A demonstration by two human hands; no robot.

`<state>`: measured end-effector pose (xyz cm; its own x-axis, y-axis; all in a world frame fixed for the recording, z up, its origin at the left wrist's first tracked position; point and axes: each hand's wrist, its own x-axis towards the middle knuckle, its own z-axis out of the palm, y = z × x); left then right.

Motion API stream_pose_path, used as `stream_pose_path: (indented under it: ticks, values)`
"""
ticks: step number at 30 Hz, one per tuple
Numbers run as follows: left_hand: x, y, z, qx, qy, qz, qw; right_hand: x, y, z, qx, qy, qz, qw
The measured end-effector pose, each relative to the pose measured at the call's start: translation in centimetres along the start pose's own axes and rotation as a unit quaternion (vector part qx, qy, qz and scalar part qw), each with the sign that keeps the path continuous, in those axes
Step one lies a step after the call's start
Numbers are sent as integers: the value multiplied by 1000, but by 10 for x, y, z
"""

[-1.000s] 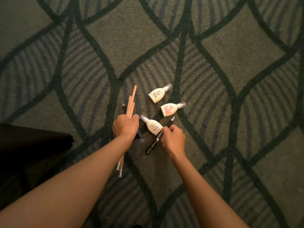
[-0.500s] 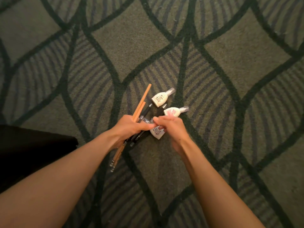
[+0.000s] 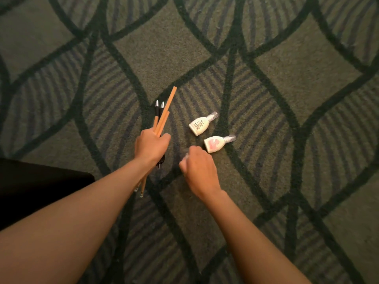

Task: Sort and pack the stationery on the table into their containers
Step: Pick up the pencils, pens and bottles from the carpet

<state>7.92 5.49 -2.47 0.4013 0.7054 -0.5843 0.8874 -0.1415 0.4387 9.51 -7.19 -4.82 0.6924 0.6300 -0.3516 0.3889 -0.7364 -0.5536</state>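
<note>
My left hand grips a bundle of orange pencils and two black pens, tips pointing away from me. Two small white bottles with clear caps lie on the carpet: one farther off, one with a pink label just beyond my right hand. My right hand is curled over a third small bottle, of which only a bit of clear cap shows at the thumb side.
Everything lies on a green carpet with dark curved lines. A black object juts in from the left edge beside my left forearm. No container is in view.
The black pen has passed from my right hand into the left hand's bundle. My right hand has dropped onto the nearest white bottle and closed over it.
</note>
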Motion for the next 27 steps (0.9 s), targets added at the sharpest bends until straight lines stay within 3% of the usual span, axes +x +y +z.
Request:
stream_pose_path:
  ticks: [3,5,7,8,11,17,21,27]
  values:
    - [3,8,5,48,16,39,998,0,7,-14,182,123,172,960]
    - [5,16,12,107,12,86,991,9,23,-21,253,208,327,886]
    - [6,28,20,147,4,127,981,20,38,-26,320,217,446,807]
    - [7,35,25,160,0,145,976,25,43,-26,326,188,474,796]
    - [7,53,37,166,-15,176,970,35,46,-22,307,124,485,809]
    - [9,58,54,211,-40,132,968,49,45,-36,309,92,481,815]
    - [6,58,57,217,-28,114,969,42,52,-40,271,109,455,841]
    - [-5,58,46,36,-21,-10,999,15,54,-63,259,148,389,872]
